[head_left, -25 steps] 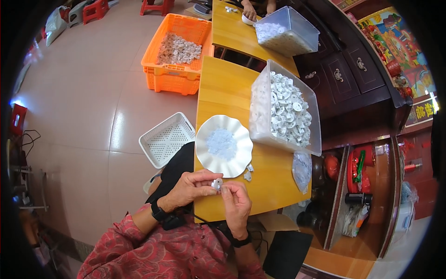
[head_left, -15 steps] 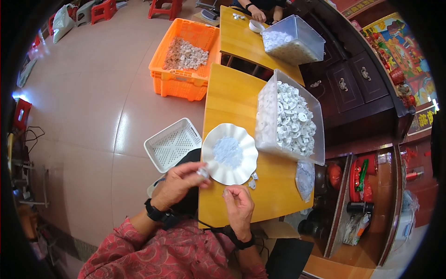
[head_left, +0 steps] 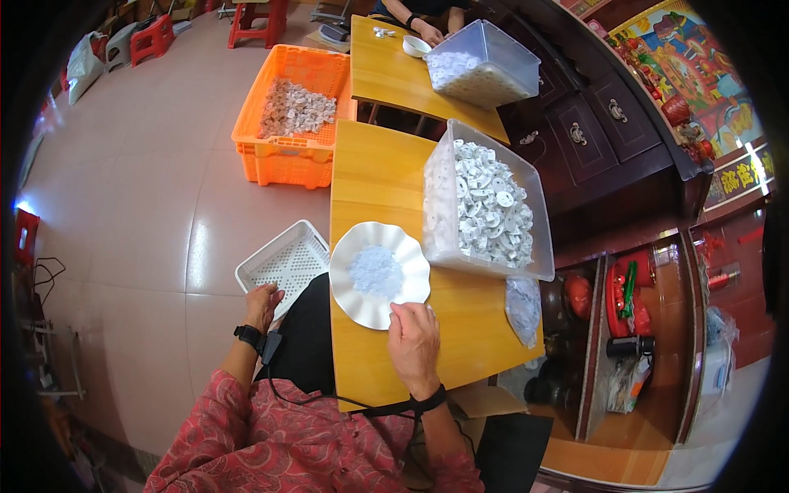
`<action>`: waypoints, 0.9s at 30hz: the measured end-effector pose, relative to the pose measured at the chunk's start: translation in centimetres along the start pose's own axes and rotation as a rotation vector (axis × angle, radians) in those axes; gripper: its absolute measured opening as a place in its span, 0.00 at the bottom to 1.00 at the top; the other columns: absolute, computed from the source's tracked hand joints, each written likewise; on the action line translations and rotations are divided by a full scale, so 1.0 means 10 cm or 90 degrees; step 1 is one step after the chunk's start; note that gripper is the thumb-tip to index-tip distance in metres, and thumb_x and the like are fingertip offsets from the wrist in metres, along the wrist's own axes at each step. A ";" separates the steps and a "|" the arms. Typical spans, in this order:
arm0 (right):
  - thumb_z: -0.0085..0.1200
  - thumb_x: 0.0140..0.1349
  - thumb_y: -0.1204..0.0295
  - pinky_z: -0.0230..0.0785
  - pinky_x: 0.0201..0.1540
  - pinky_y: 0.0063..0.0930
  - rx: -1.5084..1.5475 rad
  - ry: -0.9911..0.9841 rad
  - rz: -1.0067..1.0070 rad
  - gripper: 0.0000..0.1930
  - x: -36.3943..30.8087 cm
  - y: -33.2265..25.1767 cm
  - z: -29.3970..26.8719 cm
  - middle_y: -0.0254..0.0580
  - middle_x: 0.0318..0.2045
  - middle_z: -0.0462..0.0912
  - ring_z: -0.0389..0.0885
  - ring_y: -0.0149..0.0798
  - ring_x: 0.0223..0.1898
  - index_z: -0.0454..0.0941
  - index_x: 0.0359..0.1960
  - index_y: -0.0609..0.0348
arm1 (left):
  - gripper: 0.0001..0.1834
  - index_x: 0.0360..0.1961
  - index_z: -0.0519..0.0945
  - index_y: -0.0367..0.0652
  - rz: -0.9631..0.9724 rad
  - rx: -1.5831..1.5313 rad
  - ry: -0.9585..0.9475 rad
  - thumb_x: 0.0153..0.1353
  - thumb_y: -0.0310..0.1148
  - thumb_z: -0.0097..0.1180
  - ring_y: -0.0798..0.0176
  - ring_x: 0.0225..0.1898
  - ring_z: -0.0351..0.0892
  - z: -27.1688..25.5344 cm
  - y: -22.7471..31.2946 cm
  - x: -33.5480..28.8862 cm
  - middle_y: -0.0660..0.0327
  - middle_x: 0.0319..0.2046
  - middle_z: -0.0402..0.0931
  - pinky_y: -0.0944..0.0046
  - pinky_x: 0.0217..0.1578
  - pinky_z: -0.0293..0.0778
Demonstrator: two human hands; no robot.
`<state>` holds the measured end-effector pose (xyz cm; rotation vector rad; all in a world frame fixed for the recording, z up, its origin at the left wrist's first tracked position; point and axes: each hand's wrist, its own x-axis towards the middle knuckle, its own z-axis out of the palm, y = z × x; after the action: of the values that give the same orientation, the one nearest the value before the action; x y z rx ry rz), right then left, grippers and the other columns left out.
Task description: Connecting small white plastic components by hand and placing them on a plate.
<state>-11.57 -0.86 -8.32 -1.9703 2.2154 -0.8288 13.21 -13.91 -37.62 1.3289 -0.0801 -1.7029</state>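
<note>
Head view: white scalloped plate [head_left: 347, 305], pale-blue bits [head_left: 376, 271] centred, tabletop [head_left: 378, 172] left edge; right hand [head_left: 414, 341] at rim, left hand [head_left: 261, 306] at white basket [head_left: 283, 264], can't tell either grip.

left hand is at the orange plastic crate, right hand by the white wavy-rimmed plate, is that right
Wrong about the left hand: the head view shows it at the white perforated plastic basket. The right hand is by the plate, as you said.

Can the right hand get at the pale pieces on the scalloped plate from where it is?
Probably yes: the right hand is by the near rim of the scalloped plate, and nothing visible blocks the way to the pale pieces, which lie uncovered.
</note>
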 end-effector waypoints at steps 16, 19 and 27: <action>0.52 0.53 0.78 0.57 0.56 0.45 -0.120 -0.070 -0.117 0.12 0.01 0.01 -0.15 0.39 0.46 0.77 0.72 0.45 0.50 0.79 0.40 0.60 | 0.14 0.48 0.75 0.31 0.223 0.112 -0.211 0.64 0.29 0.58 0.66 0.35 0.81 1.08 0.77 -1.66 0.57 0.37 0.78 0.69 0.38 0.80; 0.54 0.53 0.78 0.57 0.58 0.43 -0.118 -0.049 -0.128 0.11 -0.04 -0.05 -0.21 0.37 0.44 0.78 0.72 0.44 0.50 0.79 0.39 0.59 | 0.13 0.49 0.76 0.33 0.367 0.268 -0.209 0.65 0.28 0.57 0.69 0.38 0.78 1.23 0.81 -2.05 0.60 0.39 0.76 0.70 0.40 0.77; 0.60 0.55 0.77 0.63 0.54 0.42 -0.115 0.029 -0.165 0.09 -0.22 0.00 -0.12 0.38 0.42 0.78 0.76 0.44 0.46 0.80 0.38 0.57 | 0.16 0.47 0.77 0.35 0.648 0.396 -0.277 0.57 0.21 0.61 0.68 0.31 0.75 1.37 0.56 -2.57 0.57 0.41 0.72 0.70 0.32 0.73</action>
<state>-11.64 1.59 -7.89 -2.3847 2.1572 -0.7249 5.14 -5.66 -10.33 0.9885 -1.3798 -1.0348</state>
